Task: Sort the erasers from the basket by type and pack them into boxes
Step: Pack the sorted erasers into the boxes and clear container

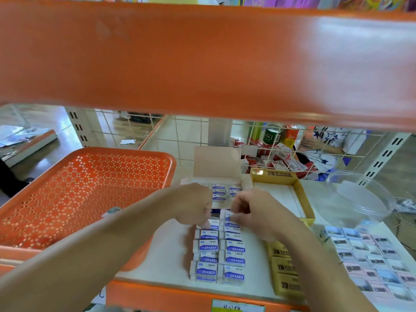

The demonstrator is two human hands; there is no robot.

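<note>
Two rows of white and blue erasers (218,253) marked ERASER lie on the white shelf. At the far end of the rows, my left hand (191,203) pinches the left row's end eraser and my right hand (254,209) pinches the right row's. Just beyond my hands an open cardboard box (216,167) with its lid up holds several of the same erasers (226,190). The orange perforated basket (85,190) sits at the left. Yellow 2B erasers (284,269) lie in a row to the right of the blue ones.
An open yellow box (302,194) stands right of the cardboard box. Pastel picture erasers (373,260) cover the right front. A clear plastic lid (358,197) lies at the back right. An orange shelf edge (202,59) crosses overhead. Behind a wire grid (252,136) sits another person.
</note>
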